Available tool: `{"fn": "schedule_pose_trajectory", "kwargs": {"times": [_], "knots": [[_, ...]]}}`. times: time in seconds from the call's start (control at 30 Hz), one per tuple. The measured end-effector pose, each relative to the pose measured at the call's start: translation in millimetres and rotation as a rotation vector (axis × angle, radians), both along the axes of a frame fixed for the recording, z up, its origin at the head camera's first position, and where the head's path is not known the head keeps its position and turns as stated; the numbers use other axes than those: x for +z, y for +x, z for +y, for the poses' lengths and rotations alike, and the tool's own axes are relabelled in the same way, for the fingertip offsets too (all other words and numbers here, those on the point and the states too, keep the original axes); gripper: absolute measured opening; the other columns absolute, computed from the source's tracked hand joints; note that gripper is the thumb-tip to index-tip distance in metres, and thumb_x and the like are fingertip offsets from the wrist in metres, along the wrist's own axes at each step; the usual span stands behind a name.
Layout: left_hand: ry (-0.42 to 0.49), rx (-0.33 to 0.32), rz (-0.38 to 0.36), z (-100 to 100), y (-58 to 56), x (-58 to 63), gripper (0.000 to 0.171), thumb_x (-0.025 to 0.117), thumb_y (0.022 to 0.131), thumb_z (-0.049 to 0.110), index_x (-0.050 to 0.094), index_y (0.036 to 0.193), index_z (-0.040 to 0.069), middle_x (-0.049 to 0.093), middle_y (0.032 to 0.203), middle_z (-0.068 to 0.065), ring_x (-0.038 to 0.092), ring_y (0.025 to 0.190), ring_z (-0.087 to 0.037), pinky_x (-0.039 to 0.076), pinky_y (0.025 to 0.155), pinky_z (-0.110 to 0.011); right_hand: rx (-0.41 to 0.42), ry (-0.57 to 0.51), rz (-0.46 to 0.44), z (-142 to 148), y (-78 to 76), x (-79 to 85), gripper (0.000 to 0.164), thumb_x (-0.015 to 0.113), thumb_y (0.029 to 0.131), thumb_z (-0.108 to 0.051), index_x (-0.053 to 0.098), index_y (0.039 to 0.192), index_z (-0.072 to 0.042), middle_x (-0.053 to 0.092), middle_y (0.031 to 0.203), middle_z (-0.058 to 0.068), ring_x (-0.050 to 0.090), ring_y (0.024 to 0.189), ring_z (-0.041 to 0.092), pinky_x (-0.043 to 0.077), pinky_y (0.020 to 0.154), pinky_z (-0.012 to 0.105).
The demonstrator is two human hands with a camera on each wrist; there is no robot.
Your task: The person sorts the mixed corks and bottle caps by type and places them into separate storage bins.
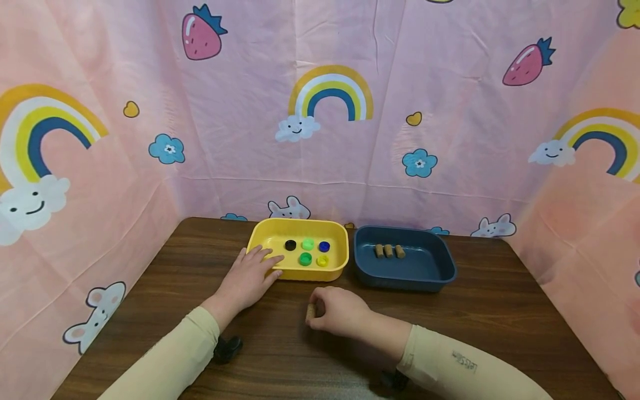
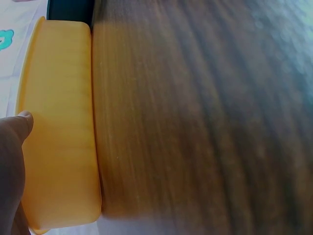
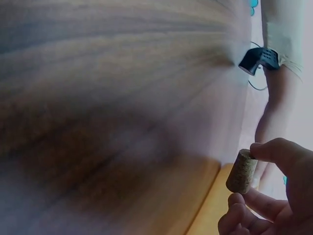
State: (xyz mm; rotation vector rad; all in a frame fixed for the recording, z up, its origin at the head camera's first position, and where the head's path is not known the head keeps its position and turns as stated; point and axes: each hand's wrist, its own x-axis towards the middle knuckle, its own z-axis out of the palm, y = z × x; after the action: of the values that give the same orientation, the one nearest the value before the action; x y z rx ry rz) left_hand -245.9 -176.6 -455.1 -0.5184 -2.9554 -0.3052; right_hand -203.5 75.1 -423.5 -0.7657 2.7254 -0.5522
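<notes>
My right hand (image 1: 345, 312) pinches a cork stopper (image 3: 241, 172) between thumb and fingertips, over the table in front of the trays. In the right wrist view the cork tapers and stands slightly tilted. My left hand (image 1: 248, 279) lies with spread, fairly straight fingers over the near left corner of a yellow tray (image 1: 300, 274); its thumb is at the tray's front side in the left wrist view. Inside the yellow tray sit several small round caps: a black one (image 1: 290, 245), a blue one (image 1: 324, 246), a yellow one (image 1: 322, 260) and two green ones (image 1: 305, 259).
A dark blue tray (image 1: 405, 281) stands right of the yellow one, with three corks (image 1: 389, 251) side by side in it. Both trays are at the back of the brown wooden table (image 1: 480, 311). A patterned pink cloth (image 1: 340, 161) hangs behind and along the sides.
</notes>
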Motion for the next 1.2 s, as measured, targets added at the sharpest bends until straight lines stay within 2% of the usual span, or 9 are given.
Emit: {"fn": "schedule_pose_trajectory", "kwargs": {"times": [0.27, 0.47, 0.67, 0.77, 1.0, 1.2], "knots": [[-0.009, -0.003, 0.007, 1, 0.8, 0.8, 0.048, 0.053, 0.101, 0.046, 0.055, 0.144, 0.024, 0.048, 0.148, -0.012, 0.032, 0.143, -0.037, 0.016, 0.117, -0.062, -0.050, -0.073, 0.001, 14, -8.2, 12.4, 0.027, 0.078, 0.084, -0.039, 0.067, 0.100, -0.020, 0.056, 0.072, -0.010, 0.052, 0.065, 0.008, 0.045, 0.057, 0.025], [-0.002, -0.005, 0.005, 1, 1.4, 1.0, 0.047, 0.053, 0.101, 0.046, 0.055, 0.143, 0.024, 0.048, 0.148, -0.012, 0.032, 0.143, -0.038, 0.015, 0.117, -0.062, -0.163, -0.136, -0.016, 38, -21.7, 31.9, 0.029, 0.077, 0.086, -0.039, 0.067, 0.104, -0.020, 0.059, 0.078, -0.004, 0.054, 0.069, 0.015, 0.046, 0.058, 0.030], [0.002, -0.007, 0.004, 1, 2.5, 2.0, 0.048, 0.054, 0.101, 0.045, 0.055, 0.144, 0.023, 0.048, 0.148, -0.012, 0.032, 0.143, -0.038, 0.015, 0.117, -0.063, -0.296, -0.140, -0.001, 67, -37.9, 51.1, 0.035, 0.074, 0.088, -0.043, 0.066, 0.114, -0.022, 0.060, 0.086, -0.003, 0.054, 0.071, 0.018, 0.047, 0.059, 0.032], [0.007, -0.008, 0.006, 1, 2.1, 2.0, 0.047, 0.054, 0.101, 0.045, 0.055, 0.143, 0.023, 0.048, 0.147, -0.013, 0.032, 0.143, -0.038, 0.014, 0.117, -0.063, -0.325, -0.155, 0.009, 80, -44.5, 56.9, 0.036, 0.074, 0.088, -0.044, 0.066, 0.115, -0.021, 0.061, 0.088, -0.002, 0.054, 0.069, 0.019, 0.046, 0.057, 0.032], [0.006, -0.011, 0.007, 0, 0.1, -0.4, 0.047, 0.052, 0.102, 0.045, 0.055, 0.144, 0.024, 0.047, 0.148, -0.012, 0.032, 0.143, -0.037, 0.014, 0.117, -0.062, -0.336, -0.190, 0.019, 108, -58.7, 56.8, 0.035, 0.071, 0.091, -0.042, 0.066, 0.117, -0.019, 0.060, 0.093, 0.002, 0.053, 0.072, 0.021, 0.045, 0.058, 0.032], [0.008, -0.009, 0.006, 0, 0.1, -0.1, 0.047, 0.053, 0.102, 0.045, 0.055, 0.144, 0.024, 0.047, 0.148, -0.012, 0.032, 0.143, -0.038, 0.014, 0.117, -0.063, -0.342, -0.147, 0.045, 140, -74.1, 50.6, 0.034, 0.068, 0.094, -0.039, 0.064, 0.120, -0.018, 0.060, 0.096, 0.005, 0.053, 0.072, 0.022, 0.044, 0.059, 0.035]]}}
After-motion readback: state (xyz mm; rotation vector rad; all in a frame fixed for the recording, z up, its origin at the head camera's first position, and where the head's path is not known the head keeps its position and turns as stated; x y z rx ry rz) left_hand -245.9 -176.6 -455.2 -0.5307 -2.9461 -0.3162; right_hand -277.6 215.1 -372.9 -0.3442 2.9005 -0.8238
